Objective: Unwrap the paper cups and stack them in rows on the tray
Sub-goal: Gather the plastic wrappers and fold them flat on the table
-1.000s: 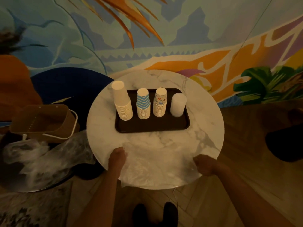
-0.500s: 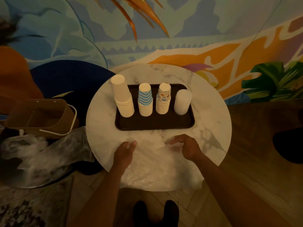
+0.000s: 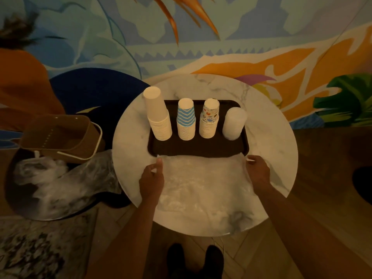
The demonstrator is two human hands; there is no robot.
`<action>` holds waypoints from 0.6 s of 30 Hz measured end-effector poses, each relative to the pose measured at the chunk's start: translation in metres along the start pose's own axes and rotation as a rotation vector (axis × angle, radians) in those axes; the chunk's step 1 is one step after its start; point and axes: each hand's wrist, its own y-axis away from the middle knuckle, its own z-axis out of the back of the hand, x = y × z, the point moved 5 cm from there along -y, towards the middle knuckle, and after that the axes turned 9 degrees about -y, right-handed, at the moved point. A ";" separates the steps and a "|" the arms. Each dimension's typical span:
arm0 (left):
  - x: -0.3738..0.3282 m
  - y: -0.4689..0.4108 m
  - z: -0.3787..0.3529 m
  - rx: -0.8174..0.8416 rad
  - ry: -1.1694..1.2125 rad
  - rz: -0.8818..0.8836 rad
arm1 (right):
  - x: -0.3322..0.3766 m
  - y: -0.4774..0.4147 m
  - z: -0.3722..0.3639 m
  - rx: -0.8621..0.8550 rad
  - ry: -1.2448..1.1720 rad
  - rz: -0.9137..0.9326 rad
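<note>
Marble worktop (image 3: 271, 137) held the tray (image 3: 197, 148), four cup stacks (image 3: 186, 121) upright on it in one row; stacking looked done. Left hand (image 3: 151, 178) and right hand (image 3: 258, 172) had fingers pinched on far corners of the wrap (image 3: 203, 184) by the tray, so only cleanup seemed left.

I count from here | cup stacks (image 3: 186, 121): 4 | tray (image 3: 197, 149): 1 | flat plastic sheet (image 3: 203, 184): 1 | round table (image 3: 271, 137): 1 | hands: 2, left hand (image 3: 151, 178), right hand (image 3: 258, 173) | basket (image 3: 60, 135): 1 | shoes (image 3: 175, 258): 2

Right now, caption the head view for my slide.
Left hand and right hand pinch the plastic wrapper on a marble table, before a tray of four cup stacks.
</note>
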 end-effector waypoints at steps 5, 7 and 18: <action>0.013 0.009 -0.011 0.172 0.285 0.142 | 0.001 0.028 0.005 0.015 -0.168 -0.104; 0.027 0.028 -0.011 0.150 0.195 0.101 | -0.011 0.043 0.002 0.197 -0.292 -0.232; 0.036 0.059 -0.010 0.021 -0.151 -0.010 | -0.036 0.068 0.017 0.232 -0.268 -0.071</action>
